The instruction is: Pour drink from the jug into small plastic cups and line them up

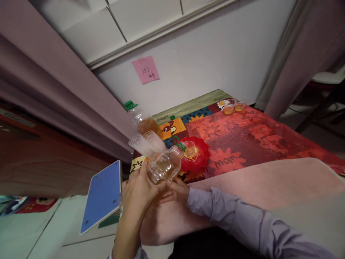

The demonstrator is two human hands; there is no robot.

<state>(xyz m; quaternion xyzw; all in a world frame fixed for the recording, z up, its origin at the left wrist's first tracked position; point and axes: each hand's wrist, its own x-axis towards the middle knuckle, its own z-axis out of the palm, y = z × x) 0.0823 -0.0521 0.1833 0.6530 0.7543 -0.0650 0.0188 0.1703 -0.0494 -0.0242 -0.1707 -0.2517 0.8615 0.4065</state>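
A clear plastic bottle (165, 167) with amber liquid lies tilted between my hands, its neck toward the red plate. My left hand (138, 185) is wrapped round its side, and my right hand (176, 190) grips it lower down, partly hidden behind it. The red scalloped plate (203, 154) bears a small clear cup (190, 150) with some amber liquid. A green looped object (178, 143) lies beside that cup. Stacks of clear plastic cups (153, 141) stand just past the bottle. I cannot tell whether liquid is flowing.
Another bottle (147, 126) with a green cap stands at the back left. A loose green cap (172, 117) lies nearby. Several clear cups (229, 109) of amber liquid sit at the far end of the red patterned table cover (242, 140). A blue board (104, 196) is at the left.
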